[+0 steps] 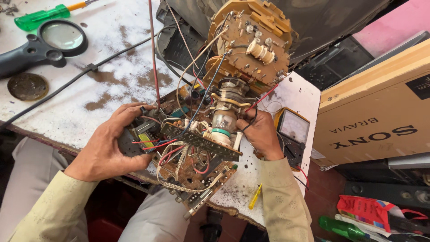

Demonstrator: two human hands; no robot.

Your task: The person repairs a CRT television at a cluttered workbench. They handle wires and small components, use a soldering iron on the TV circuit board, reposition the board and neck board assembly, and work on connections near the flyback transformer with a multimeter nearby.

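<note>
the step in hand appears to be work on the small neck board [200,140] at the rear of the picture tube neck [225,117]. the left hand [107,145] is curled closed around the edge of the main circuit board [190,172], steadying it. the right hand [261,134] is closed, fingers pinching the neck board beside the glass neck. the next move likely calls for a straight, even pull, since the glass is fragile. red and blue wires [168,145] cross the board and limit travel. an analogue multimeter [292,130] lies just beside the right hand; a magnifying glass [45,45] and green screwdriver [42,15] lie well apart on the stained table [112,58].
</note>
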